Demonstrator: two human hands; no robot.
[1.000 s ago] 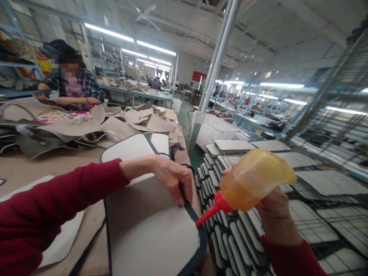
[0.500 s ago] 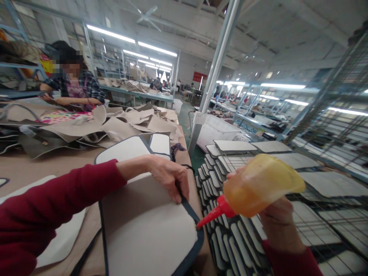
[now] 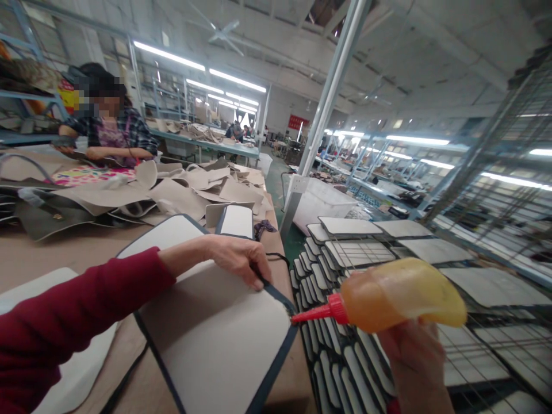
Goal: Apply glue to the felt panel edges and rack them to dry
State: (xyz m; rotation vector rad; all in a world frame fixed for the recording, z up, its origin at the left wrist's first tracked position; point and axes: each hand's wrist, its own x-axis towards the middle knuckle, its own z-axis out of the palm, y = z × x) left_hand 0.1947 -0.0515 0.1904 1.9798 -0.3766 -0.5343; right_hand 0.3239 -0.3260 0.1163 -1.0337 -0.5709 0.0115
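A pale panel with a dark edge strip (image 3: 215, 328) lies partly over the table's right edge, its surface curved. My left hand (image 3: 239, 256) pinches its upper edge, fingers closed on the dark strip. My right hand (image 3: 414, 345) is wrapped round a soft bottle (image 3: 401, 293) of amber liquid, held tipped on its side; the bottle hides part of the fingers. The bottle's red nozzle (image 3: 317, 312) points left, its tip at the panel's right corner on the dark strip. More dark-edged pale panels (image 3: 237, 221) lie behind my left hand.
Beige cut pieces (image 3: 194, 187) are heaped across the brown table (image 3: 21, 247). On the right, a wire rack holds many dark-edged panels (image 3: 495, 284). A metal post (image 3: 321, 115) rises beyond the table's edge. A person (image 3: 114, 126) in a checked top works at the far left.
The panel has turned, its right corner shifting up and left. My left hand has moved slightly left with it. The bottle now lies more level, its nozzle tip higher along the dark strip.
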